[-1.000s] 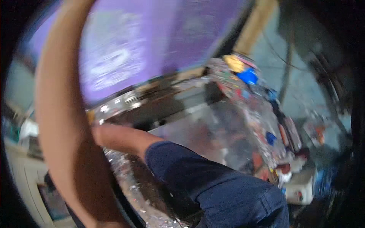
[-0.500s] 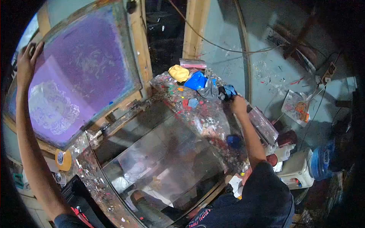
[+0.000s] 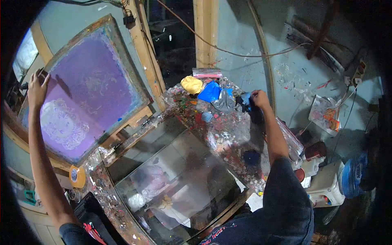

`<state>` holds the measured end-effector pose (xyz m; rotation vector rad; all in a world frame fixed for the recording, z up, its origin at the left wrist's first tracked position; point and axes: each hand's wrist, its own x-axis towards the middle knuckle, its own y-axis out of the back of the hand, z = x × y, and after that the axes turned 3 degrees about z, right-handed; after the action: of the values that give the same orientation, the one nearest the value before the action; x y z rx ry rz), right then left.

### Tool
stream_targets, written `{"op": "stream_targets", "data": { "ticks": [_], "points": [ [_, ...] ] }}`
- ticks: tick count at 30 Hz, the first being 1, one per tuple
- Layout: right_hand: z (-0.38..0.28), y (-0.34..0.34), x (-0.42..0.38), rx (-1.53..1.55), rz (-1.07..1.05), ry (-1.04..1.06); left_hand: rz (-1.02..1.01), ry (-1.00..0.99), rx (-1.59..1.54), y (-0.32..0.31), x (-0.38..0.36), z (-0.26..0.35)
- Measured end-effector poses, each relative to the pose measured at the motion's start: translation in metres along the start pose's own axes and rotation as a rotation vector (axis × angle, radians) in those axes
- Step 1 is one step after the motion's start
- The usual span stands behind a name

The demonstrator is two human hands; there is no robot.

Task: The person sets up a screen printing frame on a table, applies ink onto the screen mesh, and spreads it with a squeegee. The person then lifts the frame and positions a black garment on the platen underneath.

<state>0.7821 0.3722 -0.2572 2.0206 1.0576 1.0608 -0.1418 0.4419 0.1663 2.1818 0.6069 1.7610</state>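
Observation:
A screen-printing frame [image 3: 104,77] with purple mesh stands tilted up on the left, a pale ornate round pattern showing on its lower part. My left hand [image 3: 38,89] grips its upper left edge. Across the paint-spattered table, my right hand [image 3: 260,99] has its fingers closed at a light blue rag [image 3: 246,98] with dark cloth beside it. Just left of that rag lie a grey cloth [image 3: 223,102], a blue piece [image 3: 210,92] and a yellow bundle [image 3: 191,85]. Between my arms is a glass panel [image 3: 183,179] set in the table.
A roll of tape [image 3: 76,176] sits at the left table edge. Folded black cloth [image 3: 96,214] lies near my left arm. On the right stand a whitish jerrycan [image 3: 326,188] and a blue water bottle [image 3: 354,174]. A cable [image 3: 228,48] hangs across the wall.
My view has shifted a little. The right hand has moved slightly up, closer against the light blue rag. My left hand stays on the frame's edge.

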Motion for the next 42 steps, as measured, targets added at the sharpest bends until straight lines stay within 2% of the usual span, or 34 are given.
{"op": "stream_targets", "data": {
  "ticks": [1,3,4,6,7,8,9,10,11,12,14,16,17,19,20,21,23,25,27,29,32,35,38,39,42],
  "points": [
    [-0.018,0.014,-0.003,0.046,-0.015,-0.125,0.071,-0.029,0.018,0.015,-0.011,0.01],
    [-0.003,0.018,0.003,0.057,0.147,0.162,0.208,-0.115,-0.011,0.059,-0.045,0.051],
    [0.005,0.02,0.003,0.06,0.226,0.305,0.206,-0.137,-0.055,0.077,-0.068,0.068],
    [-0.016,0.04,-0.004,0.564,0.227,0.08,0.186,-0.162,-0.134,0.104,-0.125,0.098],
    [-0.037,0.046,-0.008,0.815,0.194,-0.04,0.076,-0.052,-0.308,0.115,-0.162,0.119],
    [-0.043,0.046,-0.012,0.954,0.107,-0.061,-0.036,0.078,-0.457,0.13,-0.202,0.142],
    [-0.092,0.053,-0.038,1.165,0.074,-0.001,-0.229,0.247,-0.565,0.157,-0.236,0.175],
    [-0.131,0.052,-0.061,1.378,0.006,-0.219,-0.327,0.311,-0.591,0.16,-0.282,0.189],
    [-0.12,0.029,-0.06,1.468,-0.022,-0.284,-0.448,0.397,-0.558,0.164,-0.332,0.206],
    [-0.134,0.02,-0.078,1.517,-0.268,-0.147,-0.553,0.395,-0.73,0.172,-0.37,0.218],
    [-0.19,0.026,-0.113,1.487,-0.483,-0.056,-0.614,0.441,-0.754,0.184,-0.469,0.236],
    [-0.292,0.029,-0.186,1.325,-0.41,-0.136,-0.619,0.58,-0.68,0.223,-0.521,0.266],
    [-0.322,0.017,-0.21,1.173,-0.418,0.074,-0.573,0.518,-0.635,0.239,-0.543,0.277],
    [-0.359,-0.041,-0.244,0.899,-0.439,0.431,-0.592,0.522,-0.663,0.269,-0.554,0.298],
    [-0.391,-0.041,-0.271,0.939,-0.689,0.344,-0.594,0.5,-0.654,0.276,-0.561,0.305],
    [-0.412,-0.06,-0.293,0.834,-0.787,0.414,-0.625,0.462,-0.635,0.281,-0.568,0.311],
    [-0.44,-0.095,-0.332,0.862,-0.799,0.656,-0.686,0.409,-0.616,0.286,-0.58,0.32],
    [-0.443,-0.137,-0.353,0.765,-0.742,1.016,-0.712,0.397,-0.58,0.288,-0.584,0.325],
    [-0.428,-0.157,-0.376,0.677,-0.732,1.118,-0.737,0.389,-0.569,0.29,-0.588,0.325],
    [-0.421,-0.147,-0.385,0.512,-0.755,1.235,-0.735,0.38,-0.574,0.289,-0.593,0.323],
    [-0.428,-0.148,-0.394,0.553,-0.774,1.233,-0.751,0.385,-0.586,0.291,-0.594,0.323],
    [-0.424,-0.131,-0.409,0.594,-0.917,1.379,-0.741,0.381,-0.581,0.292,-0.593,0.32],
    [-0.391,-0.082,-0.402,0.536,-1.075,1.536,-0.746,0.391,-0.588,0.29,-0.596,0.321],
    [-0.374,-0.088,-0.392,0.356,-0.953,1.61,-0.738,0.406,-0.593,0.289,-0.596,0.321],
    [-0.381,-0.081,-0.377,0.31,-0.743,1.316,-0.732,0.425,-0.607,0.29,-0.594,0.321]
  ]
}}
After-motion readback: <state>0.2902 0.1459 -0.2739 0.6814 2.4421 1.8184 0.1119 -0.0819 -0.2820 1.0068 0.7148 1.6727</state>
